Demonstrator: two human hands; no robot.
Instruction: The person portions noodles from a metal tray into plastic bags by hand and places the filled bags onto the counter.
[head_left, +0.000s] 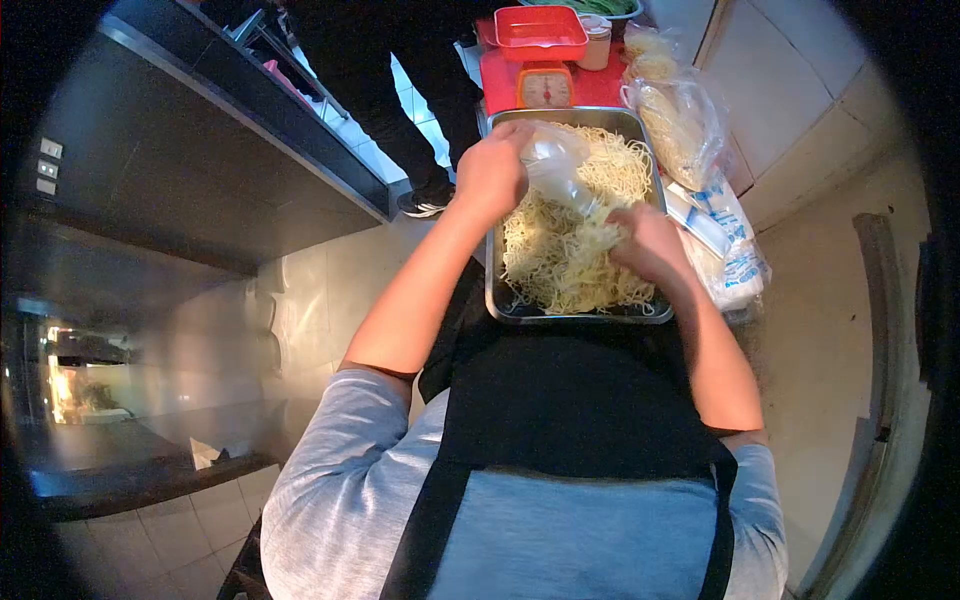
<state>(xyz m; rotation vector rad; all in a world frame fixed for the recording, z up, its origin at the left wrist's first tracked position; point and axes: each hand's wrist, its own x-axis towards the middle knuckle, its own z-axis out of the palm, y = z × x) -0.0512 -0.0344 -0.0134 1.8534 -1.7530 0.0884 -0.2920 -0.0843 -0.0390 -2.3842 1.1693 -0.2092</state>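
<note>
My left hand (490, 175) is closed on a clear plastic bag (555, 162), which it holds up over the metal tray (490, 270). Pale yellow noodles (620, 165) lie loose and tangled across the tray. My right hand (650, 242), slightly blurred, has its fingers curled round some noodles close to the bag's lower end. Whether those noodles are inside the bag's mouth or just beside it, I cannot tell.
Beyond the tray, an orange dial scale (546, 88) carries a red basket (540, 35), with a lidded jar (595, 45) alongside. Filled noodle bags (680, 130) and a plastic packet (735, 250) line the right, by the tiled wall. Another person's legs (400, 100) stand at the far left.
</note>
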